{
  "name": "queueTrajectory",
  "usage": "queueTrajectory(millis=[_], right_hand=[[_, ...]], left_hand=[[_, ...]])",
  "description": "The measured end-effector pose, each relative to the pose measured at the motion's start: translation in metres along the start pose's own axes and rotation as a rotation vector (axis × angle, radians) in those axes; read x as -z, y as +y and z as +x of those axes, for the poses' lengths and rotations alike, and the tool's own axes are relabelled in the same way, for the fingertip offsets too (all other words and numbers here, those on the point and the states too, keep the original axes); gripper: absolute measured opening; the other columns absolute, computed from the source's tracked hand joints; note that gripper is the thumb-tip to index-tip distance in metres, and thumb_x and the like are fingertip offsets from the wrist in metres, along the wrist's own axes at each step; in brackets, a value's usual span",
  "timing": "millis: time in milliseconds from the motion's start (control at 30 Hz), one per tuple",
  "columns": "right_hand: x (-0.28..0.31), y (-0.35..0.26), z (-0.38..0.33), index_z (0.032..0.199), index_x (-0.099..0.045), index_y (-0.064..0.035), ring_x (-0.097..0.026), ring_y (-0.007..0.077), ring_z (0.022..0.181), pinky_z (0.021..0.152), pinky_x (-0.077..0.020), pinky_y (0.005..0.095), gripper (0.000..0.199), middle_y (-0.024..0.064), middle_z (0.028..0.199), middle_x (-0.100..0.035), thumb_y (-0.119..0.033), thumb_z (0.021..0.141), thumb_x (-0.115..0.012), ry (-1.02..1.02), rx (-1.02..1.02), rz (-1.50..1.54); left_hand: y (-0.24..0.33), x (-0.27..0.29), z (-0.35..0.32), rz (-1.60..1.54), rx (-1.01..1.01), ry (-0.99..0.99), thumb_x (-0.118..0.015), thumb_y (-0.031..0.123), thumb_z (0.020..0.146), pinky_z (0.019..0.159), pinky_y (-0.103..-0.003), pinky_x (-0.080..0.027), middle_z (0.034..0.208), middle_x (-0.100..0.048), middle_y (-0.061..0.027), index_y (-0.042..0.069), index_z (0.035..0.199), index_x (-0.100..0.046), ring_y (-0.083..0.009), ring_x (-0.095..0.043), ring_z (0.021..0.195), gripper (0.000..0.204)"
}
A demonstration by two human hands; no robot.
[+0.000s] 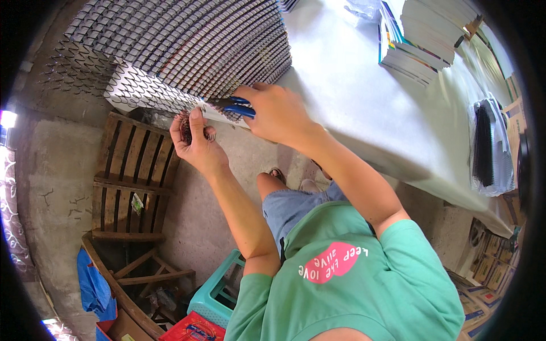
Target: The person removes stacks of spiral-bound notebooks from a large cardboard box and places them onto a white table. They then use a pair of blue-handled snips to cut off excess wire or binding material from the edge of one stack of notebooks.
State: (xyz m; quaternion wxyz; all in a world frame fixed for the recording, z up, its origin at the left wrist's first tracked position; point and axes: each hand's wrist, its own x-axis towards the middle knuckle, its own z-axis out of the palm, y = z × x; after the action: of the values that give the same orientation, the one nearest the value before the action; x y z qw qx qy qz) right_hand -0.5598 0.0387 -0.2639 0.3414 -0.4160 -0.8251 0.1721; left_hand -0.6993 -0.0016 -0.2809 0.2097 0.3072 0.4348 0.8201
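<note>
My right hand (278, 113) is closed around blue-handled pliers (240, 109), whose dark jaws point left toward the edge of a stack of wire-bound books. Rows of black binding wire loops (187, 45) cover the side of that stack. Just left of the pliers, my left hand (199, 148) is closed on a small bundle of dark reddish-brown wire pieces (186, 132), with the thumb raised near the stack's lower edge. My fingers hide part of the bundle, and I cannot tell whether the jaws touch a wire.
A white-topped table (341, 96) bears the stack and piles of books (418, 45) at the back right. Bagged black wire combs (483, 145) lie at its right end. Below left are a wooden pallet (136, 176), a teal stool (213, 292) and a red package (193, 329).
</note>
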Motion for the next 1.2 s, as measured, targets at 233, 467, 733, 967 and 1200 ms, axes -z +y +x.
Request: queueTrajectory(millis=[233,467,733,967,1200], right_hand=[[-0.003,-0.003,0.001,0.101,-0.062,-0.0135,-0.054,0.0218,0.095,0.081,-0.0379,0.0431,0.036,0.0042,0.097,-0.058,-0.024,0.068,-0.071,0.324,0.164,-0.136],[-0.003,-0.009,0.002,0.107,-0.059,-0.0144,-0.056,0.0232,0.089,0.077,-0.041,0.0396,0.043,0.0037,0.096,-0.057,-0.022,0.066,-0.071,0.22,0.154,-0.222],[-0.007,-0.003,0.005,0.101,-0.06,-0.0106,-0.065,0.0265,0.076,0.062,-0.0518,0.0366,0.036,0.0107,0.086,-0.061,-0.013,0.066,-0.07,0.094,0.091,-0.085],[0.004,-0.004,-0.002,0.106,-0.059,-0.015,-0.056,0.024,0.094,0.085,-0.0387,0.0415,0.042,0.0052,0.098,-0.057,-0.022,0.066,-0.071,0.358,0.186,-0.124],[-0.004,-0.013,0.005,0.099,-0.061,-0.0134,-0.055,0.0223,0.092,0.08,-0.0384,0.0444,0.035,0.0041,0.093,-0.057,-0.024,0.067,-0.071,0.321,0.183,-0.159]], left_hand=[[0.008,0.005,0.002,-0.01,0.051,-0.107,-0.069,0.016,0.085,0.048,-0.018,-0.037,0.083,-0.064,-0.0031,0.001,0.098,-0.063,-0.004,-0.051,0.064,0.021],[0.006,0.007,0.003,-0.024,0.064,-0.124,-0.068,0.019,0.086,0.05,-0.018,-0.036,0.087,-0.063,-0.0005,0.004,0.098,-0.062,-0.0026,-0.05,0.069,0.019],[0.005,-0.001,0.002,-0.075,0.008,-0.061,-0.067,0.015,0.086,0.047,-0.017,-0.034,0.084,-0.065,-0.0036,0.002,0.096,-0.062,-0.003,-0.049,0.063,0.017],[0.021,0.006,0.0,0.055,0.049,-0.145,-0.066,0.015,0.086,0.048,-0.016,-0.032,0.087,-0.063,-0.0017,0.003,0.105,-0.062,-0.0015,-0.049,0.067,0.022],[0.018,0.006,0.006,0.041,0.029,-0.161,-0.065,0.016,0.087,0.046,-0.017,-0.033,0.084,-0.064,-0.0034,0.0,0.105,-0.062,-0.0025,-0.049,0.063,0.024]])
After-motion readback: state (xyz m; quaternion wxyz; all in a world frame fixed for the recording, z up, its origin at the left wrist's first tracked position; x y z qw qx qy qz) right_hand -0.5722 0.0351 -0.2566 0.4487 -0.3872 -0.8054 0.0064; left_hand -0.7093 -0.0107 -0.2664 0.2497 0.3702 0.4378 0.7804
